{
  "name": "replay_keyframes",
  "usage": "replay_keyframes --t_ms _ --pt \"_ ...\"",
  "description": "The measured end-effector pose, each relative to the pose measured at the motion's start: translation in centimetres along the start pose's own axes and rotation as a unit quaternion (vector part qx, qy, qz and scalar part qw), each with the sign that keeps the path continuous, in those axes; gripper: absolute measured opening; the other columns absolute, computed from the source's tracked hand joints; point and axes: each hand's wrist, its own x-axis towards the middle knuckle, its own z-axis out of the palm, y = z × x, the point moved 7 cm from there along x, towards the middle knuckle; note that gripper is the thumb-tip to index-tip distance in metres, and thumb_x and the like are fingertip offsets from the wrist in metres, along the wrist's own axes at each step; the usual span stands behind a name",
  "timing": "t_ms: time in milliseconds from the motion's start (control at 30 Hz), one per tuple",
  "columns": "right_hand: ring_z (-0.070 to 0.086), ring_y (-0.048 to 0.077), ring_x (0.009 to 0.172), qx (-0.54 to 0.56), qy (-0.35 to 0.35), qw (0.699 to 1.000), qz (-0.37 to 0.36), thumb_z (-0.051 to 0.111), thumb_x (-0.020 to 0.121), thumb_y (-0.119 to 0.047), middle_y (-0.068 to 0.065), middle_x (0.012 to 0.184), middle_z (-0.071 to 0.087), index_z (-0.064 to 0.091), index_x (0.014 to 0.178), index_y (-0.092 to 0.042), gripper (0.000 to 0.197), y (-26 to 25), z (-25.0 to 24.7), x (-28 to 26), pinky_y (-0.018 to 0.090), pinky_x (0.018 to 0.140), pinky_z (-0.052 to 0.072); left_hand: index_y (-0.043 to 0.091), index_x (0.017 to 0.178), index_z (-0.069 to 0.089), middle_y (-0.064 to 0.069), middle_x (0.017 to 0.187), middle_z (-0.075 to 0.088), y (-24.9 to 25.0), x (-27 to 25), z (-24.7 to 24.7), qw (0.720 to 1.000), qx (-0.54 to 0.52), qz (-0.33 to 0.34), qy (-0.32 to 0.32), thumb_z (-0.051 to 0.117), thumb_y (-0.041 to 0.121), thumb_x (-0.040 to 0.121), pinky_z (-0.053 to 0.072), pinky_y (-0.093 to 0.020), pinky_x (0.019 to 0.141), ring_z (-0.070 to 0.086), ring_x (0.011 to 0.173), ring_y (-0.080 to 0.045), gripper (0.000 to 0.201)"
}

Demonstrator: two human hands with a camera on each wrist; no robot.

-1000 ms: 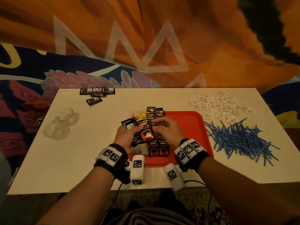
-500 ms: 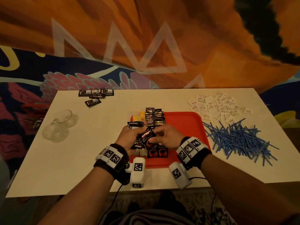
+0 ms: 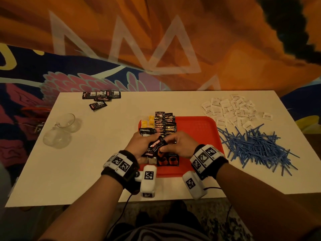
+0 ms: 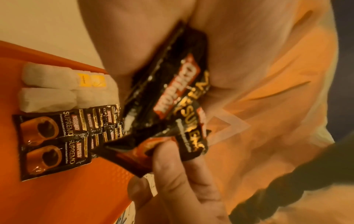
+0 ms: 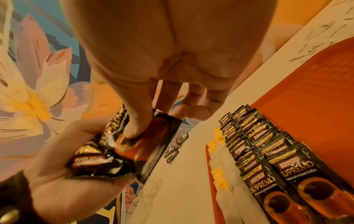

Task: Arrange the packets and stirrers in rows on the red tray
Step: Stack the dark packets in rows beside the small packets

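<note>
Hands first: our left hand (image 3: 139, 145) grips a small bunch of black coffee packets (image 3: 154, 147), fingers curled round it, above the tray's near-left corner. Our right hand (image 3: 178, 145) pinches one packet (image 5: 153, 136) out of that bunch, thumb on its face. Step in hand: peeling off a single packet to lay down. Below, the red tray (image 3: 199, 129) holds two columns of coffee packets (image 3: 165, 124), overlapped front to back, with tea bags (image 3: 147, 121) along the left edge. Next move, we judge: free the packet cleanly, set it in line with those columns. Further out on the table (image 3: 104, 136): blue stirrers (image 3: 257, 146), white packets (image 3: 229, 110), a few loose black ones (image 3: 100, 97), none placed yet.
</note>
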Motion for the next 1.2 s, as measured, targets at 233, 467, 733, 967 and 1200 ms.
replay_keyframes --t_ms 233,467,733,967,1200 --pt "0.060 -0.002 0.059 -0.001 0.023 0.997 0.078 0.072 0.086 -0.012 -0.009 0.068 0.068 0.070 0.070 -0.031 0.024 3.9 1.8 1.6 0.016 0.057 0.047 0.008 0.092 0.070 -0.010 0.076 0.073 -2.4 1.1 -3.7 0.992 0.024 -0.026 0.123 0.074 0.019 0.088 0.057 -0.044 0.071 0.070 0.068 -0.028 0.012" --pt "0.046 0.002 0.065 -0.116 0.090 0.954 0.260 0.071 0.087 -0.023 -0.008 0.078 0.055 0.055 0.076 -0.021 0.020 13.6 2.5 2.3 0.016 0.051 0.032 0.010 0.084 0.063 -0.004 0.060 0.058 -5.3 0.1 -8.5 0.980 -0.050 -0.085 0.174 0.064 0.015 0.095 0.042 -0.031 0.052 0.050 0.051 -0.017 0.012" --pt "0.057 0.012 0.093 -0.047 0.104 0.939 0.323 0.074 0.085 -0.023 -0.004 0.104 0.061 0.067 0.106 -0.016 0.023 18.0 5.3 2.4 0.014 0.058 0.039 0.009 0.091 0.060 -0.006 0.063 0.057 -8.1 -1.1 -11.9 0.971 -0.077 -0.118 0.193 0.065 0.013 0.093 0.043 -0.029 0.049 0.051 0.050 -0.018 0.007" --pt "0.056 0.008 0.077 -0.027 0.161 0.926 0.340 0.078 0.081 -0.021 -0.001 0.100 0.061 0.063 0.091 -0.017 0.017 18.5 5.5 3.2 0.016 0.053 0.042 0.008 0.099 0.059 -0.006 0.064 0.058 -8.5 -1.4 -12.7 0.969 -0.088 -0.123 0.197 0.065 0.013 0.093 0.045 -0.029 0.048 0.052 0.050 -0.017 0.010" --pt "0.060 0.009 0.079 -0.033 0.165 0.927 0.335 0.079 0.079 -0.023 0.000 0.098 0.065 0.062 0.089 -0.019 0.020 18.9 5.7 3.3 0.017 0.053 0.042 0.008 0.099 0.059 -0.005 0.064 0.058 -8.7 -1.2 -12.5 0.969 -0.094 -0.127 0.189 0.064 0.012 0.094 0.045 -0.029 0.048 0.052 0.051 -0.016 0.009"
